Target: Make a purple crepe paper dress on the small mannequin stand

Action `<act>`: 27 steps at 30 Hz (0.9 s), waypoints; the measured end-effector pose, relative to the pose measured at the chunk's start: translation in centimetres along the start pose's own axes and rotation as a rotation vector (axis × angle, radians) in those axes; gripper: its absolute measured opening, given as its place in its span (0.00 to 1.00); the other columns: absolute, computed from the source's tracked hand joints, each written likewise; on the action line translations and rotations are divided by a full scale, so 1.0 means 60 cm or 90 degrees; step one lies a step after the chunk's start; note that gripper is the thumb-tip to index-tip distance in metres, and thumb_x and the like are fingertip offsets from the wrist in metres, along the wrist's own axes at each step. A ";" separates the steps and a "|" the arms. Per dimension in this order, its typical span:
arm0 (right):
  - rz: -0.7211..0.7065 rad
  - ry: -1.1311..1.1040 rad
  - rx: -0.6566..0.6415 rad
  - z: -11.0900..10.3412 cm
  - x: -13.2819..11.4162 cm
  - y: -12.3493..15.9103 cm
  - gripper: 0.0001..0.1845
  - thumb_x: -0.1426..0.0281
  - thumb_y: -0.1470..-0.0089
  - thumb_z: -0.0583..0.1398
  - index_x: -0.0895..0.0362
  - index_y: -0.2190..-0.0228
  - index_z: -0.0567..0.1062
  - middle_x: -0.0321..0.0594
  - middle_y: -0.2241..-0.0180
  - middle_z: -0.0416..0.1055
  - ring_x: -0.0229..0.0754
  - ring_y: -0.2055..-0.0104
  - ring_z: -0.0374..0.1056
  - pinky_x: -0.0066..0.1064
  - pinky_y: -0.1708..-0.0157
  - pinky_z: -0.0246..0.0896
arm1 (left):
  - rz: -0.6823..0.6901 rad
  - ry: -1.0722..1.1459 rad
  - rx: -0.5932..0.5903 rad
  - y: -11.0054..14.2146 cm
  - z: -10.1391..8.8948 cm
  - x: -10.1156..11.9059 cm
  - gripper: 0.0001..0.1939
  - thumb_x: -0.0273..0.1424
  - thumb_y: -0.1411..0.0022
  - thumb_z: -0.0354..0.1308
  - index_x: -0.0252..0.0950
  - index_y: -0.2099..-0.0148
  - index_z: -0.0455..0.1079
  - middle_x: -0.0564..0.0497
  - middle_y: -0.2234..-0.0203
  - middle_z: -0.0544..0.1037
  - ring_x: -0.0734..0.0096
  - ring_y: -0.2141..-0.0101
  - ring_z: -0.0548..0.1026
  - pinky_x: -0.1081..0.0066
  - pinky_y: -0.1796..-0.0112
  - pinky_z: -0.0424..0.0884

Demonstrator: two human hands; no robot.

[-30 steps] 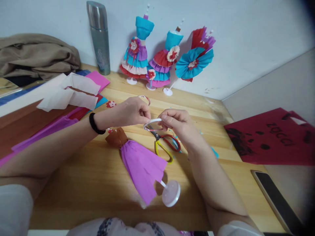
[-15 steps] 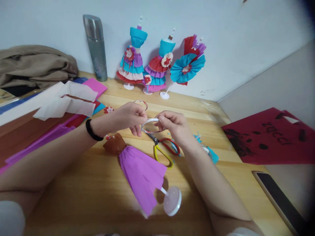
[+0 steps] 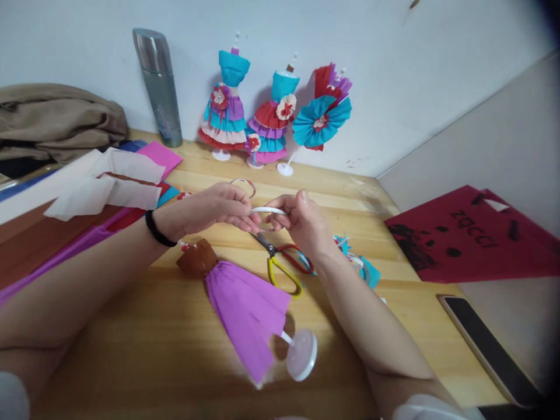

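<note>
A thin white roll of tape (image 3: 268,210) is held up between both hands over the table. My left hand (image 3: 221,205) grips its left side, with thumb and fingers closed around the edge. On the opposite side, my right hand (image 3: 300,221) has its fingers curled round the roll, thumb raised. Below lies a miniature dress stand in a purple paper skirt (image 3: 245,315) and brown paper bodice (image 3: 199,259), tipped on its side, its white round base (image 3: 301,354) toward me. Scissors (image 3: 275,254) with one red and one yellow handle rest partly beneath my right hand.
Another ring-shaped roll (image 3: 245,186) lies behind my hands. Three dressed stands (image 3: 231,111) and a flask (image 3: 160,87) line the wall. Coloured paper sheets (image 3: 48,245) and brown cloth (image 3: 61,119) are left; blue scraps (image 3: 367,271), a red bag (image 3: 468,239) and a phone (image 3: 485,344) right.
My right thumb has lifted off the roll, and its fingers now curl beneath it. The roll has turned to a flatter angle. The whole view has shifted slightly.
</note>
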State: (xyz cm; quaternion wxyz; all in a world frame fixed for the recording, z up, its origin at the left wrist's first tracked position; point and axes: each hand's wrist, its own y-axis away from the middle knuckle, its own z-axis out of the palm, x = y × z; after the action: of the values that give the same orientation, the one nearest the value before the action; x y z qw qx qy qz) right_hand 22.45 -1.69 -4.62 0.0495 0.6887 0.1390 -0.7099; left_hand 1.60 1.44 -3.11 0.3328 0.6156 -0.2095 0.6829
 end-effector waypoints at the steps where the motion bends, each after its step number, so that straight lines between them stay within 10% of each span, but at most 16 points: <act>1: 0.002 0.005 -0.007 0.000 -0.001 0.000 0.36 0.38 0.45 0.51 0.58 0.74 0.77 0.30 0.85 0.55 0.36 0.79 0.59 0.33 0.69 0.60 | -0.002 -0.006 0.001 0.001 0.001 0.001 0.11 0.33 0.45 0.65 0.31 0.70 0.67 0.43 0.64 0.81 0.59 0.61 0.81 0.60 0.53 0.74; 19: -0.083 0.262 -0.002 -0.030 0.018 -0.008 0.40 0.35 0.44 0.41 0.54 0.78 0.72 0.32 0.84 0.55 0.38 0.78 0.56 0.33 0.73 0.51 | -0.066 -0.132 0.048 0.011 0.019 0.020 0.06 0.30 0.42 0.59 0.33 0.70 0.68 0.49 0.77 0.79 0.70 0.79 0.77 0.73 0.75 0.73; 27: -0.105 0.313 0.012 -0.031 0.006 -0.009 0.33 0.40 0.43 0.48 0.54 0.70 0.74 0.39 0.70 0.71 0.42 0.66 0.67 0.34 0.63 0.60 | -0.038 -0.014 0.033 0.005 0.007 0.014 0.08 0.29 0.45 0.64 0.32 0.72 0.68 0.45 0.69 0.82 0.67 0.67 0.81 0.70 0.62 0.76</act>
State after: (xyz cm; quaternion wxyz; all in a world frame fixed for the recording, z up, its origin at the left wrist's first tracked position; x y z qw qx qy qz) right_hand 24.07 -0.63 -4.90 -0.0504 0.8272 0.1961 -0.5241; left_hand 1.65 1.09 -2.18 0.3344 0.6375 -0.1771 0.6711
